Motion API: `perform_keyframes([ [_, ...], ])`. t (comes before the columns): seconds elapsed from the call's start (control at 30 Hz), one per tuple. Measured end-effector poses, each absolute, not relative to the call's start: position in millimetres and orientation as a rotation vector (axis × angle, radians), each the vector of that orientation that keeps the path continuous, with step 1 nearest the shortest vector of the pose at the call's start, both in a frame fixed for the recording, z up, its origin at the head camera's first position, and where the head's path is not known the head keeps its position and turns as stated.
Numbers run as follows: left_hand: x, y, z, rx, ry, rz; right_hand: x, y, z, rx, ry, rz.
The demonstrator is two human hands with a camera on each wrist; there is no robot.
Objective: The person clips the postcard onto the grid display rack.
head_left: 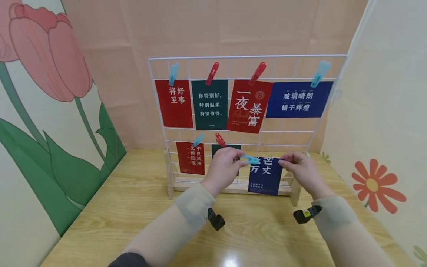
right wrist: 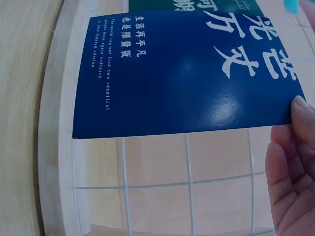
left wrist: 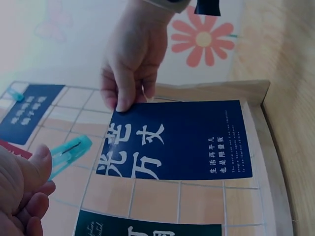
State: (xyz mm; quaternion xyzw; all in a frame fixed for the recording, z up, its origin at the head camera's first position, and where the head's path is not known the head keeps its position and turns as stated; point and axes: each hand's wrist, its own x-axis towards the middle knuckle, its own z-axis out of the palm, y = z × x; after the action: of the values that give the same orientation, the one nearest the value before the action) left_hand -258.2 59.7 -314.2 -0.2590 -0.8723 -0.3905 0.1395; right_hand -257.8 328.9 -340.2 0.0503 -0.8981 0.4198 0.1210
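A blue card (head_left: 264, 180) with white characters hangs upright against the lower right of the white wire grid rack (head_left: 290, 137). My right hand (head_left: 299, 171) pinches its upper right corner between thumb and fingers. In my left hand (head_left: 224, 165) is a light blue clothespin (head_left: 251, 159), gripped at its handle end near the card's upper left. The left wrist view shows this clothespin (left wrist: 70, 153) apart from the blue card (left wrist: 182, 140). Behind the left hand, a green card (head_left: 218, 148) under a red clothespin (head_left: 220, 139) is partly hidden.
Clothespins hold red (head_left: 174, 107), green (head_left: 211, 111), red (head_left: 247, 111) and blue (head_left: 295, 104) cards along the upper row. Another red card (head_left: 190, 163) hangs lower left. The rack's wooden base (head_left: 207, 188) stands on the wood-grain table (head_left: 140, 207), with printed walls beside it.
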Motion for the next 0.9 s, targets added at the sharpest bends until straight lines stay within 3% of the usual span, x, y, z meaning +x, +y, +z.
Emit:
perform_keyframes([
  [0.9, -264, 98, -289, -0.865, -2.456, -0.813, -267, 336, -316, 0.083, -2.594, 1.147],
])
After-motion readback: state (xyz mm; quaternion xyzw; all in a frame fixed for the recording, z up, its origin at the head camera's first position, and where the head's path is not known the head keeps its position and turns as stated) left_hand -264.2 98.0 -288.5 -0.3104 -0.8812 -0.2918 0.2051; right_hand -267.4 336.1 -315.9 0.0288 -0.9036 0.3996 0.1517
